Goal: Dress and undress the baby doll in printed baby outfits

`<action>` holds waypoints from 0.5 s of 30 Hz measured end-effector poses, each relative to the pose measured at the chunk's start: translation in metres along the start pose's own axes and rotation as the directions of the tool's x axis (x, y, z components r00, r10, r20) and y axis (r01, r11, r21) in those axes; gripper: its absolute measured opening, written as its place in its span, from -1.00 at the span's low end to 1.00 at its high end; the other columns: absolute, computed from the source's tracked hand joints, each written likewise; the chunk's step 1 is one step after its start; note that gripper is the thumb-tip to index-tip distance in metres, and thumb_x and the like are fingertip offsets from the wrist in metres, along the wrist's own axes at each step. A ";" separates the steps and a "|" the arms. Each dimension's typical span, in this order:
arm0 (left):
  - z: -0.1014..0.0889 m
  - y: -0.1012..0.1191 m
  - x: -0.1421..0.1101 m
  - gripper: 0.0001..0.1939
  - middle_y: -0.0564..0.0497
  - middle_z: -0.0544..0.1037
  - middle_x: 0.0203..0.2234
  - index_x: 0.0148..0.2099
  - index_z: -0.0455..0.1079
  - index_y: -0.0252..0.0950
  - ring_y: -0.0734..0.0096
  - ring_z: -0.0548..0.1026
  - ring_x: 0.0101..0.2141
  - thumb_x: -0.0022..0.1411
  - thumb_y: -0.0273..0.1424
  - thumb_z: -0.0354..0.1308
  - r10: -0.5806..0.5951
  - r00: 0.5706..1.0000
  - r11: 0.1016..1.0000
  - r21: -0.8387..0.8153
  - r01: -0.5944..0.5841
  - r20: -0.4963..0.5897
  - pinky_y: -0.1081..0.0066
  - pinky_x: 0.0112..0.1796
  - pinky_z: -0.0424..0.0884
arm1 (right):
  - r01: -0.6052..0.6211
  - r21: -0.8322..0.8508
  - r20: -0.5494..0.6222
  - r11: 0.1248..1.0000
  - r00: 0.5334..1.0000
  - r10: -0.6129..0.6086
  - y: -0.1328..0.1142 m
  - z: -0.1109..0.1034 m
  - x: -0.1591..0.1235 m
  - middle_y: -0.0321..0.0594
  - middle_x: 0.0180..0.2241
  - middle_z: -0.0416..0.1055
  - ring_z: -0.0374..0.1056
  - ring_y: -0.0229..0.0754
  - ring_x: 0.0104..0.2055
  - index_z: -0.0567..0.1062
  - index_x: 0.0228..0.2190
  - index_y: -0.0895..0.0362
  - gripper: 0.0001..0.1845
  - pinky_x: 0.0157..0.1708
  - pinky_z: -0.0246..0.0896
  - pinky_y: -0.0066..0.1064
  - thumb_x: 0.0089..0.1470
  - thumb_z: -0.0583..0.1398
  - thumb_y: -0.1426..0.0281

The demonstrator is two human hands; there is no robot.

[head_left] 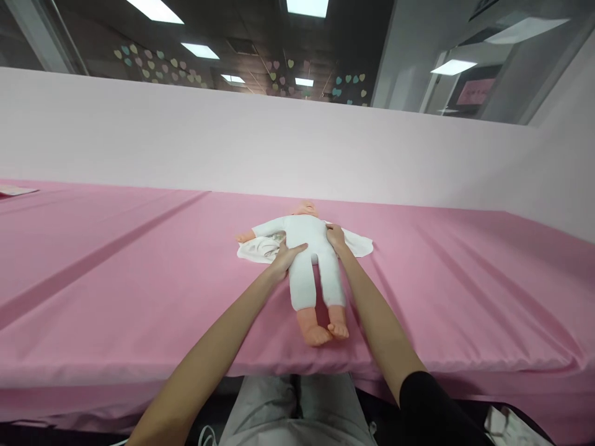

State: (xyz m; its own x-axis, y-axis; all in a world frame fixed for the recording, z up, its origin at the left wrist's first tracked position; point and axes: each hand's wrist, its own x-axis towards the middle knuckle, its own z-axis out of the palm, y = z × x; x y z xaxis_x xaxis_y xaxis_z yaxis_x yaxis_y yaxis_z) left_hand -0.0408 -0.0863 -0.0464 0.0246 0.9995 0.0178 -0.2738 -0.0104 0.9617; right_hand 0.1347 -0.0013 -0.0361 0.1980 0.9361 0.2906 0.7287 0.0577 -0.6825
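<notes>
A baby doll (304, 234) with a white cloth body and bare plastic feet lies face up on the pink cover, its feet toward me. My left hand (286, 257) grips its hip from the left, thumb over the front and fingers hidden underneath. Against the opposite side, at the waist, my right hand (334, 236) is closed on the doll, its fingertips out of sight. A white cloth garment (256, 249) lies bunched under the doll's arm at left. More white cloth (359, 243) spreads out beyond my right hand.
The pink cover (139, 279) spans a wide table, creased in places and hanging over the front edge. A white wall (232, 142) with glass above it stands behind. A flat pale item (16, 190) lies far left; white crumpled material (514, 427) is at lower right.
</notes>
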 end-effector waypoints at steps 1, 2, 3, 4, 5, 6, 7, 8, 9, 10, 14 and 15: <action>0.002 -0.001 -0.001 -0.50 -0.18 0.54 -0.16 -0.09 0.38 -0.32 0.25 0.52 -0.27 -0.14 -0.40 0.37 -0.034 0.999 0.999 -0.033 0.034 0.000 0.31 -0.27 0.48 | -0.004 -0.008 0.000 1.000 1.000 0.004 0.000 0.000 0.001 -0.20 -0.03 0.45 0.35 -0.23 0.01 0.51 -0.10 0.13 -0.52 -0.06 0.18 -0.50 0.04 -0.05 0.58; 0.003 -0.002 -0.002 -0.54 -0.19 0.54 -0.18 -0.12 0.39 -0.34 0.26 0.53 -0.30 -0.14 -0.43 0.36 -0.064 0.998 0.996 -0.057 0.064 -0.009 0.31 -0.30 0.48 | -0.010 -0.019 0.000 1.000 1.000 0.010 0.000 0.000 0.001 -0.20 -0.01 0.44 0.33 -0.22 0.03 0.50 -0.08 0.12 -0.53 -0.02 0.16 -0.47 0.07 -0.06 0.55; 0.004 -0.002 -0.002 -0.58 -0.19 0.54 -0.20 -0.15 0.40 -0.36 0.28 0.52 -0.33 -0.13 -0.46 0.34 -0.082 0.996 0.994 -0.074 0.080 -0.026 0.31 -0.32 0.48 | -0.019 -0.034 -0.002 0.999 1.000 0.019 -0.001 0.000 0.002 -0.20 -0.01 0.44 0.31 -0.20 0.05 0.49 -0.08 0.10 -0.54 0.01 0.14 -0.43 0.10 -0.06 0.52; 0.005 -0.003 -0.003 -0.60 -0.19 0.55 -0.21 -0.17 0.40 -0.37 0.30 0.52 -0.36 -0.13 -0.48 0.33 -0.087 0.995 0.993 -0.084 0.083 -0.050 0.32 -0.34 0.48 | -0.030 -0.052 -0.004 0.998 1.000 0.029 -0.001 0.000 0.002 -0.19 -0.02 0.44 0.30 -0.16 0.05 0.50 -0.10 0.10 -0.56 0.04 0.12 -0.36 0.12 -0.06 0.48; 0.005 -0.003 -0.004 -0.62 -0.18 0.55 -0.21 -0.18 0.40 -0.37 0.31 0.52 -0.37 -0.13 -0.51 0.32 -0.082 0.994 0.993 -0.089 0.075 -0.077 0.32 -0.35 0.48 | -0.041 -0.073 -0.006 0.997 0.999 0.041 0.000 -0.001 0.002 -0.16 -0.05 0.45 0.30 -0.12 0.05 0.51 -0.12 0.10 -0.58 0.06 0.10 -0.29 0.15 -0.07 0.44; 0.006 -0.003 -0.005 -0.62 -0.17 0.55 -0.21 -0.18 0.40 -0.36 0.32 0.52 -0.38 -0.14 -0.53 0.31 -0.070 0.992 0.994 -0.089 0.061 -0.103 0.33 -0.35 0.48 | -0.054 -0.095 -0.010 0.994 0.999 0.053 0.000 -0.002 0.002 -0.13 -0.07 0.46 0.29 -0.08 0.05 0.52 -0.15 0.12 -0.59 0.07 0.07 -0.22 0.17 -0.08 0.40; 0.006 -0.002 -0.006 -0.62 -0.16 0.55 -0.22 -0.18 0.40 -0.36 0.31 0.52 -0.37 -0.14 -0.54 0.30 -0.061 0.991 0.995 -0.084 0.051 -0.121 0.33 -0.35 0.48 | -0.066 -0.117 -0.016 0.991 0.998 0.065 0.000 -0.002 0.002 -0.09 -0.09 0.46 0.29 -0.04 0.05 0.52 -0.18 0.14 -0.58 0.08 0.05 -0.16 0.19 -0.09 0.36; 0.007 -0.001 -0.008 -0.63 -0.16 0.56 -0.22 -0.19 0.40 -0.37 0.30 0.53 -0.37 -0.14 -0.55 0.30 -0.056 0.989 0.996 -0.079 0.046 -0.135 0.33 -0.35 0.48 | -0.078 -0.140 -0.022 0.987 0.997 0.075 0.001 -0.003 0.002 -0.05 -0.09 0.46 0.28 -0.02 0.04 0.52 -0.19 0.16 -0.56 0.08 0.04 -0.13 0.21 -0.11 0.33; 0.007 0.000 -0.010 -0.64 -0.17 0.56 -0.24 -0.20 0.39 -0.38 0.29 0.53 -0.36 -0.14 -0.56 0.30 -0.057 0.988 0.996 -0.075 0.046 -0.142 0.33 -0.35 0.48 | -0.086 -0.161 -0.026 0.983 0.996 0.083 0.002 -0.003 0.002 -0.03 -0.09 0.45 0.27 -0.01 0.05 0.51 -0.18 0.17 -0.54 0.08 0.04 -0.12 0.22 -0.12 0.29; 0.007 0.001 -0.011 -0.65 -0.17 0.57 -0.26 -0.22 0.39 -0.39 0.27 0.54 -0.36 -0.14 -0.57 0.30 -0.061 0.988 0.996 -0.074 0.051 -0.145 0.33 -0.34 0.48 | -0.091 -0.181 -0.030 0.979 0.996 0.087 0.002 -0.003 0.001 -0.01 -0.07 0.43 0.26 -0.01 0.06 0.50 -0.15 0.18 -0.53 0.08 0.03 -0.12 0.22 -0.13 0.26; 0.004 0.008 -0.015 -0.68 -0.13 0.57 -0.39 -0.28 0.39 -0.40 0.27 0.54 -0.42 -0.18 -0.60 0.31 -0.077 0.985 0.995 -0.082 0.065 -0.155 0.29 -0.35 0.48 | -0.076 -0.270 -0.022 0.960 0.997 0.073 0.007 -0.003 -0.004 0.02 0.06 0.32 0.15 -0.01 0.15 0.38 0.01 0.20 -0.55 0.14 -0.07 -0.07 0.21 -0.09 0.29; 0.002 0.009 -0.015 -0.69 -0.11 0.57 -0.41 -0.29 0.40 -0.39 0.27 0.53 -0.43 -0.19 -0.60 0.31 -0.078 0.984 0.994 -0.085 0.065 -0.160 0.28 -0.35 0.48 | -0.066 -0.292 -0.014 0.954 0.998 0.065 0.008 -0.003 -0.005 0.03 0.10 0.28 0.11 -0.01 0.18 0.35 0.03 0.20 -0.55 0.17 -0.13 -0.03 0.19 -0.08 0.33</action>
State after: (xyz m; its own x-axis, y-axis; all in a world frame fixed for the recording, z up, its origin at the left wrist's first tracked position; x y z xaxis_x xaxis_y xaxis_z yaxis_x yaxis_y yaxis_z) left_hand -0.0420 -0.1010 -0.0371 -0.1086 0.9889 -0.1015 -0.3527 0.0571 0.9340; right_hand 0.1411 -0.0062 -0.0410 0.2540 0.9330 0.2551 0.8736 -0.1080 -0.4746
